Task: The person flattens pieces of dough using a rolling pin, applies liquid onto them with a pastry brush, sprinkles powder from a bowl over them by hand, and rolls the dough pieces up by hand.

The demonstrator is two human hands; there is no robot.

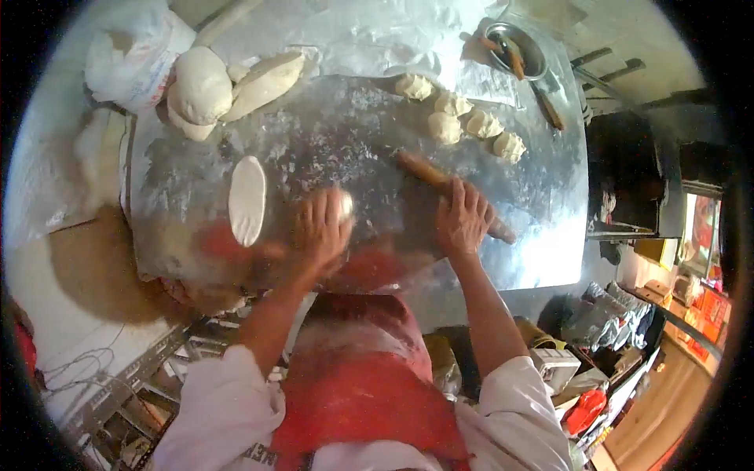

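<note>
My right hand [465, 217] is wrapped round the middle of a wooden rolling pin [421, 168] that lies slantwise on the metal tabletop. My left hand [323, 225] is curled on the table, with a small piece of dough [345, 206] showing at its inner side; the rest of that piece is hidden under the fingers. Left of this hand lies a flat, long oval of rolled dough [248, 201]. Several rough dough lumps [445, 127] sit beyond the rolling pin.
Large dough masses [204, 86] rest at the back left beside a white sack [137, 59]. A metal bowl [530, 49] with tools stands at the back right, near a wooden-handled tool [552, 113]. Flour streaks the metal table [314, 133].
</note>
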